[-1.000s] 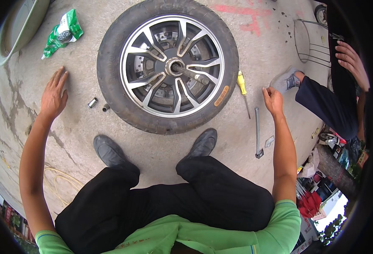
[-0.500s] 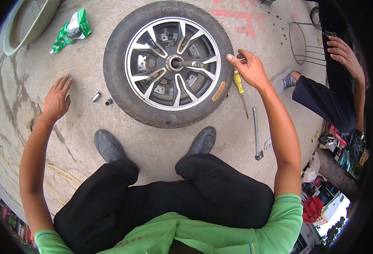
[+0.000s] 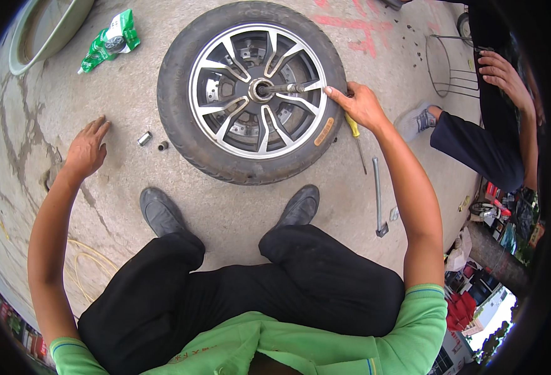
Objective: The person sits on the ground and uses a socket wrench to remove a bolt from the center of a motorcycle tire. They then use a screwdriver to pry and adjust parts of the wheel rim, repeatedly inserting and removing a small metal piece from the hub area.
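Note:
A spoked motorcycle-type wheel (image 3: 262, 129) with a thick black tyre (image 3: 194, 147) lies flat on the concrete in front of me. From its hub a metal axle rod (image 3: 282, 89) sticks up, tilted to the right. My right hand (image 3: 364, 106) grips the tyre's right edge, thumb on top toward the rim, fingers over the outer side, partly hidden. Just below that hand lies a yellow-handled screwdriver (image 3: 353, 128). My left hand (image 3: 88, 148) is empty, fingers stretched out, low over the floor left of the wheel. Between them lie a silver metal cylinder (image 3: 145, 138) and a short dark one (image 3: 163, 145).
A long metal bar (image 3: 377, 194) lies beside my right forearm. A green and white package (image 3: 111, 42) and a pale basin (image 3: 18, 59) are at the upper left. Another person's leg (image 3: 475, 147) and hand (image 3: 504, 75) are at the right, near a wire frame (image 3: 438, 69).
My right hand has come left and down onto the tyre's edge, its thumb now reaching toward the rim. My left hand stays nearly where it was. The view has shifted slightly.

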Demonstrator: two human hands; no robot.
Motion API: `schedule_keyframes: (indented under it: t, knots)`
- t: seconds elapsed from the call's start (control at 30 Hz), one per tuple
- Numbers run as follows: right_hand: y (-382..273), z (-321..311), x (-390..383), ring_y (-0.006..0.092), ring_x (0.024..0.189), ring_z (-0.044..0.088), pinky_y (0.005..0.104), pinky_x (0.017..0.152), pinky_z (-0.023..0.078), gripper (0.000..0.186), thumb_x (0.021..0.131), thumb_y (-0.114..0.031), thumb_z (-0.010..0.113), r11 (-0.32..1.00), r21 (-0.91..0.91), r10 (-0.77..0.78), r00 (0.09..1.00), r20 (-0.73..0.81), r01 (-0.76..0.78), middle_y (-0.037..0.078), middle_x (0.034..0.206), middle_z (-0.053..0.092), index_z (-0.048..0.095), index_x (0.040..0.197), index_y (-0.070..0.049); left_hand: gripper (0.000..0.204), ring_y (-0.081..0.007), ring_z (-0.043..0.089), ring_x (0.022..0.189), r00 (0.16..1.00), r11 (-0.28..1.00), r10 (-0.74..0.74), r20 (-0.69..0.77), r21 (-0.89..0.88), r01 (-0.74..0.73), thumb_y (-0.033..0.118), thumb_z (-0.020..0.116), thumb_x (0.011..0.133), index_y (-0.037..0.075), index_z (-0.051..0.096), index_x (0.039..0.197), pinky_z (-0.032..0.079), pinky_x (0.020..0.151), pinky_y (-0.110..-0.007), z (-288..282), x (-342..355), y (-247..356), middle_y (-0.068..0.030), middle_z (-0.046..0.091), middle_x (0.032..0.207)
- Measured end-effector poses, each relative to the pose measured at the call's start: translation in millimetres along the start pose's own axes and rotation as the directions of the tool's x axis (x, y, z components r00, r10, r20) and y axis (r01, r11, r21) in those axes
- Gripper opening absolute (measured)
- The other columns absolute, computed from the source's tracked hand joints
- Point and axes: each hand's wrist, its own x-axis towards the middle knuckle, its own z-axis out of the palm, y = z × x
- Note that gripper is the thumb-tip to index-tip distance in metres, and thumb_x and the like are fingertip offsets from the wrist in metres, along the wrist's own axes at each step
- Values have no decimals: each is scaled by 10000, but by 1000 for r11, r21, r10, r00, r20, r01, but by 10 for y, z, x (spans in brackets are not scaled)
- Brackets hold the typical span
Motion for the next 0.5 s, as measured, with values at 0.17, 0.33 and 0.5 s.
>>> schedule_keyframes:
  t: [0.17,0.33,0.5]
  knots:
    - [-2,-10,-7,387,982,724,452,888,550,938,792,-760,677,1000,-2,4,1000,6,-4,301,1005,725,706,1114,120,674,-369,444,1420,1000,1000,-20,19,-18,21,47,653,821,47,470,1470,370,1198,-431,-22,8,14,-182,423,1577]
    - [-38,-24,-40,384,966,728,451,873,556,928,789,-757,686,1000,7,-5,1000,-5,5,297,978,728,710,1099,118,666,-369,453,1413,1000,999,-23,21,-22,23,47,648,823,38,473,1466,378,1192,-429,-30,-13,38,-186,420,1580]
    - [20,17,21,366,896,729,449,821,562,939,798,-772,669,1000,17,-23,999,-24,23,289,907,720,705,1040,135,646,-370,481,1388,1000,1000,-13,4,-6,13,49,646,836,38,480,1460,399,1173,-427,-12,-29,26,-185,428,1577]
